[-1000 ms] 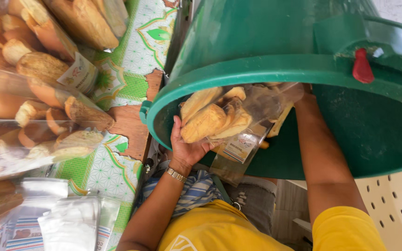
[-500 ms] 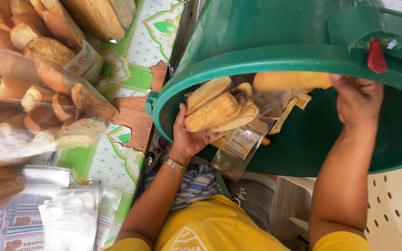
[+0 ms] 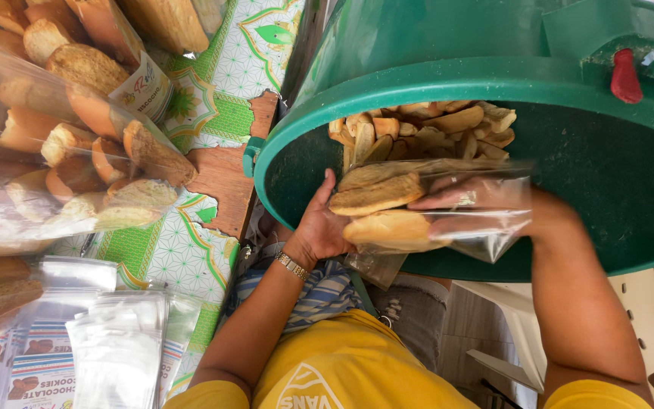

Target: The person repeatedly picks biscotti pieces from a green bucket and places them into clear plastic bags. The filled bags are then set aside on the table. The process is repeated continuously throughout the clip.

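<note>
Clear plastic bag [image 3: 448,220] of toast slices sits gripped by left hand [image 3: 323,223] fingers; right hand [image 3: 493,204] fingers inside, just below the green tub [image 3: 387,83] rim.

- A table with a green patterned cloth [image 3: 213,83], torn so the wood shows.
- Filled clear bags of toasted bread [image 3: 77,144] lie on it.
- A pile of empty clear bags [image 3: 115,348] lies near the edge.
- A white plastic chair [image 3: 524,333] stands below.

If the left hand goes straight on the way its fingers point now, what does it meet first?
The left hand points up into the green tub. Probably it first meets the loose bread pieces above the bag, though depth is unclear.
</note>
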